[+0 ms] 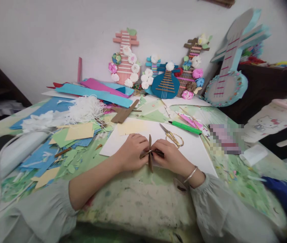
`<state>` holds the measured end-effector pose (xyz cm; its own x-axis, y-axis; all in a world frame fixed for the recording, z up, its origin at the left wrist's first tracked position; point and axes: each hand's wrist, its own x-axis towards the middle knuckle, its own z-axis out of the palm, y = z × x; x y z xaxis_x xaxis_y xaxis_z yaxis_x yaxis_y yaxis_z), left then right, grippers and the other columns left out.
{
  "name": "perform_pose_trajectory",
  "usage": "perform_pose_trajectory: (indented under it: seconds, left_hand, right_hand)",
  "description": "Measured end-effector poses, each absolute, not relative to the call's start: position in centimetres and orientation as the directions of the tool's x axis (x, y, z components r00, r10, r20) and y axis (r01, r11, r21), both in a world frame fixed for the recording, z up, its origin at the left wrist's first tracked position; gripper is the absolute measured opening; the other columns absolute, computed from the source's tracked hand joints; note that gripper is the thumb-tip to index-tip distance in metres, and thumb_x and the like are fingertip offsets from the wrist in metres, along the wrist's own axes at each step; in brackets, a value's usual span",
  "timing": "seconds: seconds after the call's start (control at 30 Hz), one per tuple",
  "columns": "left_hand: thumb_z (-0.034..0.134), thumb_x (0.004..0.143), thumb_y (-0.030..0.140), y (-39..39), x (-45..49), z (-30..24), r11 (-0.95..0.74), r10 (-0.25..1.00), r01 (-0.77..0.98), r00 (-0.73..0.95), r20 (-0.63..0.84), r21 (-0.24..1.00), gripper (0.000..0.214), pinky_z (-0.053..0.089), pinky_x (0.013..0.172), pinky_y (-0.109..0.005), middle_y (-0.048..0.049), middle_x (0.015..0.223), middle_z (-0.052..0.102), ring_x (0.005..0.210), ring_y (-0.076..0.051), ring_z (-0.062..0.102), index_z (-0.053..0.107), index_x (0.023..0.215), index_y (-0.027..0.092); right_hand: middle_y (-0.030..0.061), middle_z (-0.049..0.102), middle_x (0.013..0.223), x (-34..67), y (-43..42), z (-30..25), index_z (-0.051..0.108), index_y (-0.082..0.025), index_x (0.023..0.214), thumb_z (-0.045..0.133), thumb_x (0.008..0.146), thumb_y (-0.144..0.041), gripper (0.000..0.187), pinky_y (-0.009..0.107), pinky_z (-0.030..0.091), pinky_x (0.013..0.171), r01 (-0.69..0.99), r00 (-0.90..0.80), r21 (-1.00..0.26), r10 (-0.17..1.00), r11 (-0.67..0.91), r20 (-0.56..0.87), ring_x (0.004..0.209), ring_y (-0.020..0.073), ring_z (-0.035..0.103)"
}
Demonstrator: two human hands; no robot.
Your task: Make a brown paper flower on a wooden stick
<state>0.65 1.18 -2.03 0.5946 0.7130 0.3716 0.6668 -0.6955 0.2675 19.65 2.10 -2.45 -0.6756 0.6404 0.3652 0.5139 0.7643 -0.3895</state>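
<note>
Between both hands is a small brown paper piece (150, 164) with several narrow pointed petals spreading from a pale middle. My left hand (132, 152) pinches its left side, fingers closed. On the other side, my right hand (170, 155) grips the right petal with bent fingers; a bangle circles that wrist. Fingers cover parts of the paper. Just beyond my right hand, gold-handled scissors (177, 139) lie on a white board (196, 148). Behind them rests a green marker (186, 127). Brown paper strips (125, 113) lie past the board's far edge.
White string (86, 109) is heaped at left, near coloured paper scraps (74, 143) and a white cable (0, 168). Decorated paper lutes (165, 84) lean against the wall. At right are a blurred-out pink item (225, 138) and a white cup-like container (270, 121).
</note>
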Motion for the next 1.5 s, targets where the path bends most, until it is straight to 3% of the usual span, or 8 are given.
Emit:
perform_pose_trajectory:
  seconds: [0.27,0.37,0.67,1.03,1.23,1.5]
  left_hand:
    - [0.054,0.074,0.012,1.9,0.5,-2.3,-0.596,0.792,0.526,0.508,0.339,0.606,0.011,0.042,0.067,-0.024,-0.0004,0.079,0.063,0.073,-0.013,0.057,0.057,0.084,0.017]
    - [0.054,0.074,0.011,2.0,0.5,-2.2,-0.577,0.797,0.491,0.513,0.319,0.653,0.01,0.043,0.065,-0.021,0.0004,0.075,0.064,0.069,-0.011,0.058,0.06,0.081,0.016]
    - [0.057,0.072,0.015,2.2,0.8,-2.7,-0.591,0.802,0.611,0.516,0.302,0.527,0.006,0.038,0.061,-0.023,-0.0013,0.067,0.059,0.066,-0.013,0.051,0.064,0.072,0.015]
    - [0.055,0.073,0.011,2.2,0.7,-2.3,-0.6,0.786,0.589,0.558,0.266,0.541,0.01,0.037,0.062,-0.023,-0.0006,0.066,0.058,0.065,-0.012,0.05,0.063,0.068,0.015]
    - [0.058,0.078,0.023,2.8,-0.2,-2.2,-0.664,0.747,0.647,0.595,0.296,0.375,0.013,0.039,0.071,-0.027,-0.0044,0.075,0.062,0.076,-0.016,0.053,0.069,0.079,0.018]
    - [0.06,0.076,0.02,3.7,-1.0,-2.1,-0.613,0.788,0.669,0.557,0.263,0.42,0.012,0.041,0.069,-0.025,-0.0029,0.075,0.065,0.074,-0.015,0.057,0.07,0.082,0.02]
  right_hand:
    - [0.0049,0.061,0.086,20.0,2.4,-2.0,0.059,-0.017,0.088,0.051,0.083,-0.013,0.01,0.031,0.034,0.074,0.551,-0.693,-0.341,0.646,0.761,0.321,0.085,0.0179,0.051]
    - [0.0047,0.062,0.084,19.9,2.4,-2.0,0.059,-0.017,0.086,0.054,0.081,-0.016,0.007,0.03,0.034,0.074,0.561,-0.686,-0.341,0.654,0.754,0.318,0.084,0.0178,0.052]
    - [0.0039,0.06,0.08,19.8,2.6,-2.4,0.058,-0.017,0.082,0.055,0.08,-0.015,0.004,0.029,0.033,0.073,0.567,-0.674,-0.324,0.653,0.757,0.345,0.081,0.0164,0.052]
    - [0.005,0.06,0.083,19.9,2.9,-2.7,0.056,-0.016,0.085,0.051,0.086,-0.017,0.006,0.03,0.034,0.077,0.573,-0.735,-0.228,0.617,0.787,0.283,0.083,0.0163,0.053]
    - [0.004,0.062,0.084,20.6,3.3,-2.6,0.062,-0.018,0.089,0.053,0.087,-0.023,0.011,0.03,0.036,0.077,0.596,-0.69,-0.248,0.645,0.764,0.329,0.082,0.0156,0.053]
    - [0.0047,0.062,0.083,21.1,4.0,-2.8,0.066,-0.018,0.088,0.054,0.086,-0.018,0.012,0.029,0.039,0.074,0.606,-0.666,-0.296,0.674,0.739,0.319,0.082,0.0155,0.053]
